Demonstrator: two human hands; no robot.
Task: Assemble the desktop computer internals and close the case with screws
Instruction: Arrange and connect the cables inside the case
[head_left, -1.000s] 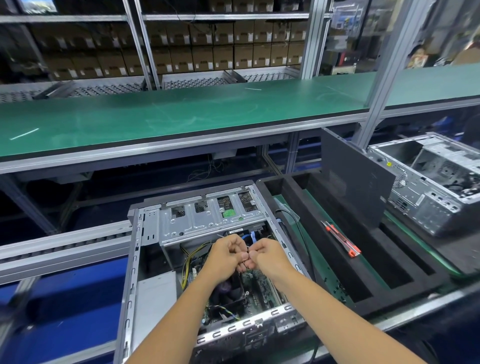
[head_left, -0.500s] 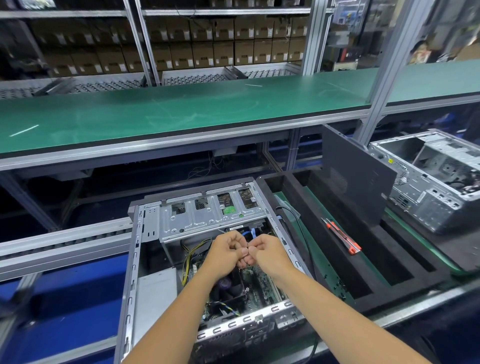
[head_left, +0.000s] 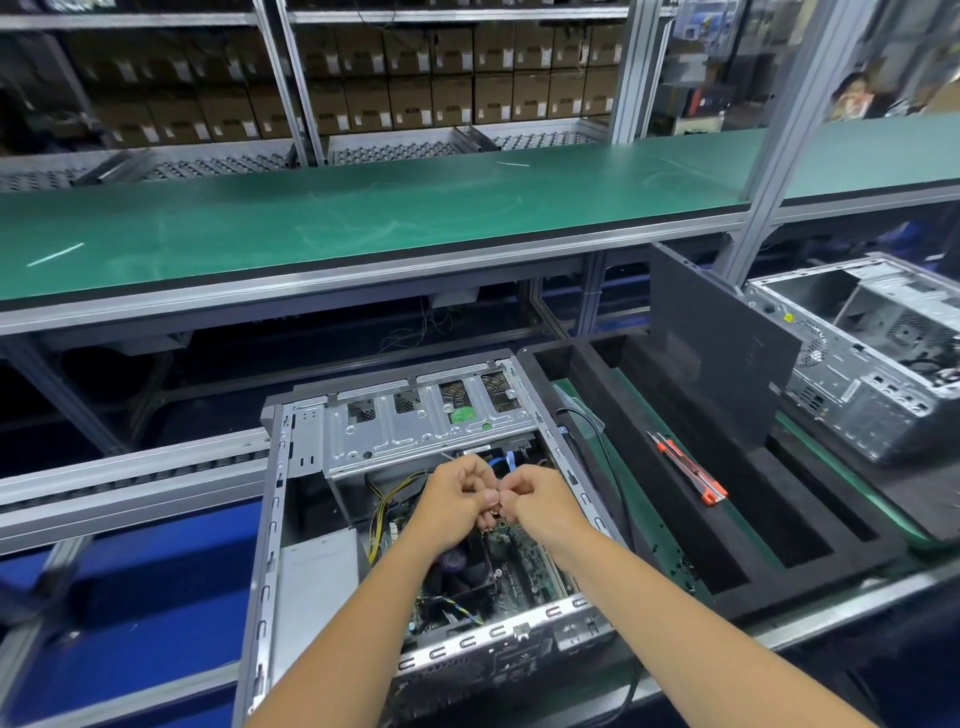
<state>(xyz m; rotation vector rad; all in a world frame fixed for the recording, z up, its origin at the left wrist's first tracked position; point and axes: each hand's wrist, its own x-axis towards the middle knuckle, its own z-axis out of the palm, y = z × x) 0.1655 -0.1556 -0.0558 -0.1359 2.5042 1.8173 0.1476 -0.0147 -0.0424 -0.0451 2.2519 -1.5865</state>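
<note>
Both hands have barely shifted since a second ago, staying knuckle to knuckle over the open computer case (head_left: 415, 519), though the view has tipped slightly so the case sits a little higher in frame. Left hand (head_left: 457, 501) is curled with thumb and fingers pinching something small at its tips; right hand (head_left: 535, 499) is curled the same way and meets it at the pinch. What they pinch is too small to name. The hands hang above the circuit board (head_left: 524, 561), just at 6 o'clock from the silver drive cage (head_left: 415, 431). Yellow and black wires (head_left: 387, 501) run at 9 o'clock from the left hand. At 3 o'clock from the case lies a black foam tray (head_left: 675, 525) with a red-handled tool (head_left: 688, 475) on it. A dark side panel (head_left: 727, 358) stands tilted behind the tray, and a second open case (head_left: 872, 358) sits at 2 o'clock. A green counter (head_left: 363, 223) spans the 12 o'clock side.
</note>
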